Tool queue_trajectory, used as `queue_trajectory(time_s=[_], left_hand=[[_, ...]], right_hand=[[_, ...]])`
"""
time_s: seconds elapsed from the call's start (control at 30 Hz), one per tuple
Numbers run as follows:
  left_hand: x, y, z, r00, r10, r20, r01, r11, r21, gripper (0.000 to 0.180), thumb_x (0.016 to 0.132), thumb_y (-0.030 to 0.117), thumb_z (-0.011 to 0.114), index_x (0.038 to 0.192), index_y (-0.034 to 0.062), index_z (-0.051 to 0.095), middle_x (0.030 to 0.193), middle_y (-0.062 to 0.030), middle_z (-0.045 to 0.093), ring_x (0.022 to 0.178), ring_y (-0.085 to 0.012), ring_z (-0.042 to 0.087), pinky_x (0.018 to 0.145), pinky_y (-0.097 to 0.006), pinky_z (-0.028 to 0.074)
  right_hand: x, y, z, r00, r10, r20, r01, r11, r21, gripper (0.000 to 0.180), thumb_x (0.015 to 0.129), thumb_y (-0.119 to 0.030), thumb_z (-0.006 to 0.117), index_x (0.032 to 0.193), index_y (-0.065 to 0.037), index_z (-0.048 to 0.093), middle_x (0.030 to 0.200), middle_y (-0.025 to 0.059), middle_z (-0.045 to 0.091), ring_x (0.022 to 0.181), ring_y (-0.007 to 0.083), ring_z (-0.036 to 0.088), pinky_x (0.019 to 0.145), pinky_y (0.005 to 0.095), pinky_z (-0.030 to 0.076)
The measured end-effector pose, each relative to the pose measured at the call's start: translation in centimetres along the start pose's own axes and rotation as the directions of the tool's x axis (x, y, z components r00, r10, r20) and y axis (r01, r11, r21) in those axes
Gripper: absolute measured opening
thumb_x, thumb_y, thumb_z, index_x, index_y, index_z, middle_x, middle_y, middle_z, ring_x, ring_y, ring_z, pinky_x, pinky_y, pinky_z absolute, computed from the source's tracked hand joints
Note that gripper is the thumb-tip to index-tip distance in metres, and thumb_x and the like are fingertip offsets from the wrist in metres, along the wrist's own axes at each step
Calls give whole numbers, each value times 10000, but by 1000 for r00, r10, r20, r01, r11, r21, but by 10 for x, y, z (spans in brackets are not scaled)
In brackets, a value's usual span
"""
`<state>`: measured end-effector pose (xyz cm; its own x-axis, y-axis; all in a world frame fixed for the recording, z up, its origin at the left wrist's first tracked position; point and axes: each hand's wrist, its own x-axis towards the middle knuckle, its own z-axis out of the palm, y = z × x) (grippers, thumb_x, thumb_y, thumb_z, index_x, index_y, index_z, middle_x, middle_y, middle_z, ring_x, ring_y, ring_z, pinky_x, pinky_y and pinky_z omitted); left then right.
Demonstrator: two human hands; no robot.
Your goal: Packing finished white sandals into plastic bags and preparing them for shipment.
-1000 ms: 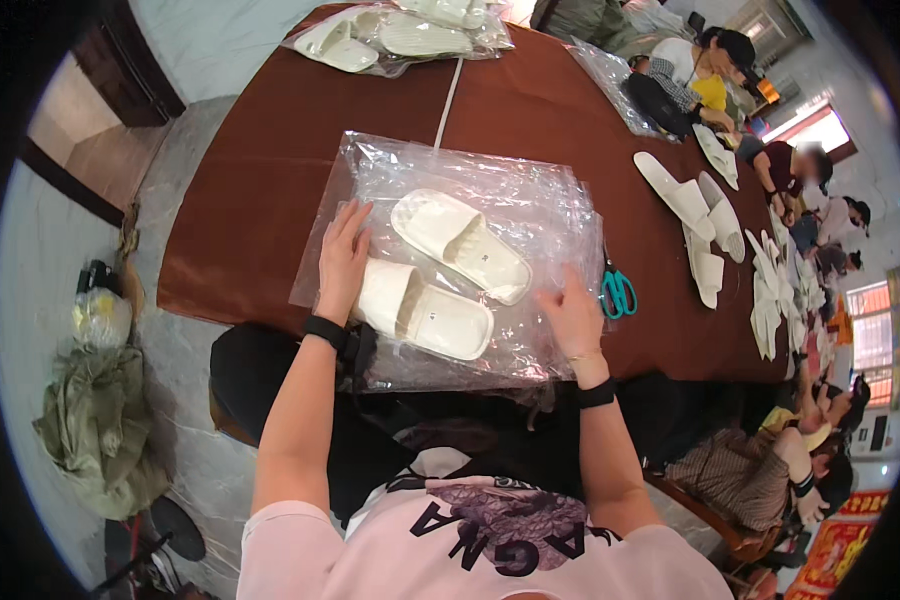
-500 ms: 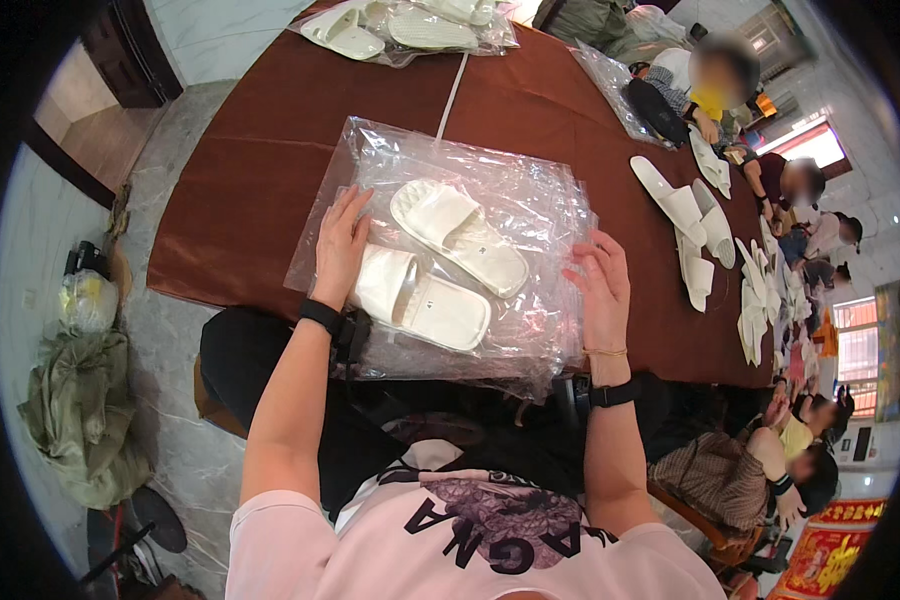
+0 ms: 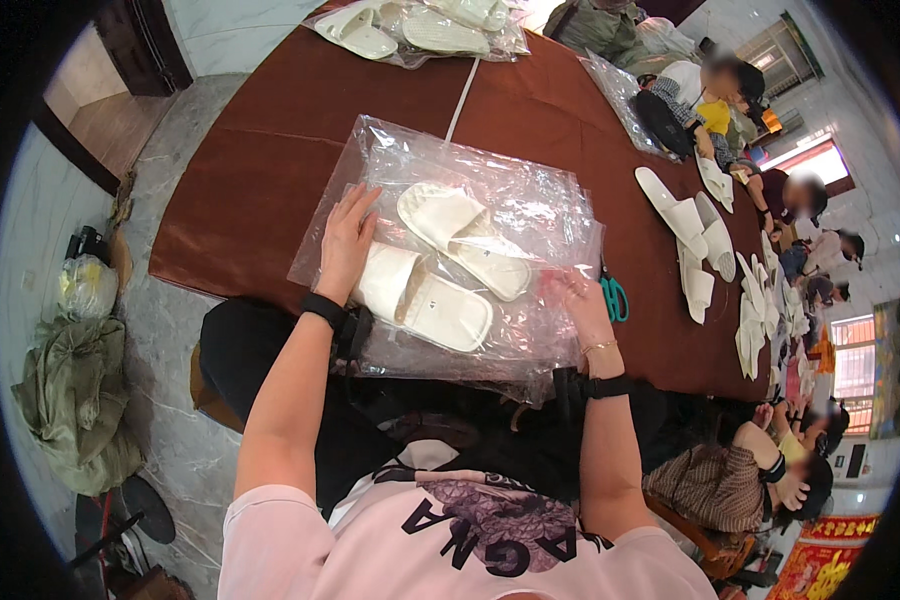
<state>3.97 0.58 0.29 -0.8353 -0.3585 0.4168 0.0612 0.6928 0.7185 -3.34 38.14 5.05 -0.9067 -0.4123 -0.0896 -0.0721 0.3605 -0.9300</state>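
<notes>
A pair of white slippers lies on a stack of clear plastic bags (image 3: pixel 530 180) near the table edge in front of me. The upper slipper (image 3: pixel 498 270) points its toe to the upper left; the lower slipper (image 3: pixel 450 315) rests nearer to me. My left hand (image 3: pixel 348 240) is open, its fingers stretched out flat on the plastic beside the lower slipper's toe end. At the stack's right edge my right hand (image 3: pixel 582 308) has its fingers bent onto the plastic, pinching it; the fingertips are partly blurred by glare.
Teal-handled scissors (image 3: pixel 614 298) lie on the brown table (image 3: pixel 240 200) right of my right hand. Loose white slippers (image 3: pixel 685 225) spread along the right side. Bagged slippers (image 3: pixel 420 30) sit at the far edge. Several people sit along the right.
My right hand has moved slightly inward and down, and its spread fingers have bent onto the bag edge. The scissors beside it now show. My left hand stays by the slippers.
</notes>
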Motion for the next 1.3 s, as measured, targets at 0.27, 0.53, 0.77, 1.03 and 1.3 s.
queue_trajectory(time_s=[0.27,0.53,0.77,1.03,1.3], left_hand=[[-3,-2,-3,1000,-3,-21,3,1000,-10,386,932,77,573,1316,114,580,1422,-146,502,1325,-335,450,1096,-412,364],[-3,-1,-5,1000,-13,-25,12,1000,-24,372,928,99,574,1300,91,583,1404,-160,513,1308,-351,454,1117,-444,329],[-3,-1,-3,999,-9,-37,9,1000,-7,373,935,116,575,1307,92,575,1399,-160,515,1319,-346,447,1119,-446,326],[-2,0,-2,999,11,-42,-11,1000,3,384,933,117,577,1317,112,570,1407,-157,510,1333,-339,437,1120,-450,325],[-2,-8,2,1000,10,28,-12,996,85,413,944,165,564,1356,155,539,1442,-142,478,1373,-307,398,1141,-460,289]], right_hand=[[21,-26,33,915,404,16,-404,915,13,435,895,-167,672,1250,47,541,983,141,658,769,196,666,563,338,570],[10,-48,32,928,267,260,-354,851,388,415,880,-237,718,1206,-15,590,922,47,630,756,129,630,630,272,530],[1,-77,45,980,57,191,-86,986,144,438,877,-251,725,1239,-52,578,960,65,638,737,131,642,618,276,535],[4,-68,64,833,281,477,-335,942,31,558,845,-294,739,1279,2,549,985,66,691,793,145,665,639,256,503],[-2,-81,77,824,382,418,-405,914,-36,407,833,-289,738,1115,-4,666,903,43,693,756,122,649,624,292,529]])
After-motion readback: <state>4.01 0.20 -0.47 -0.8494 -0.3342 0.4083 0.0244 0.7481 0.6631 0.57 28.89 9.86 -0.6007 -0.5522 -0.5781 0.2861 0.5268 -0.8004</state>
